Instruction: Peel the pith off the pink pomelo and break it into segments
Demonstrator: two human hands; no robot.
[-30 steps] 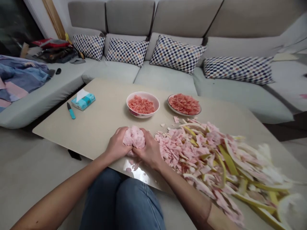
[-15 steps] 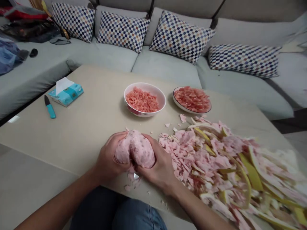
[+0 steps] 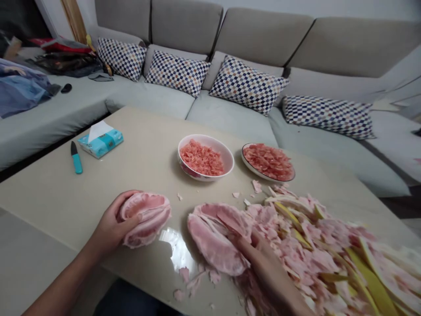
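Note:
My left hand (image 3: pixel 115 223) is closed around one half of a peeled pomelo (image 3: pixel 148 218), its thumb lying across the inner face. In my right hand (image 3: pixel 258 259) is the other pomelo half (image 3: pixel 219 237), gripped by its right side with the segments turned up. The halves are apart, with a strip of bare tabletop between them. Just beyond stands a white bowl (image 3: pixel 229 169) of loose pink pulp (image 3: pixel 202 159). A plate (image 3: pixel 250 168) heaped with more pulp (image 3: pixel 269 160) is to its right. Pink and yellow peel scraps (image 3: pixel 312 245) are piled beside my right hand.
A knife with a turquoise handle (image 3: pixel 76 163) lies at the table's left, near a blue tissue pack (image 3: pixel 101 141). Small pith bits (image 3: pixel 194 283) are scattered near the front edge. Behind the table runs a grey sofa (image 3: pixel 158 98) with checkered cushions (image 3: pixel 177 72).
The pomelo, held as one piece between both hands before, is now in two halves. My left hand has moved left with one, my right hand right with the other. The view has tilted up.

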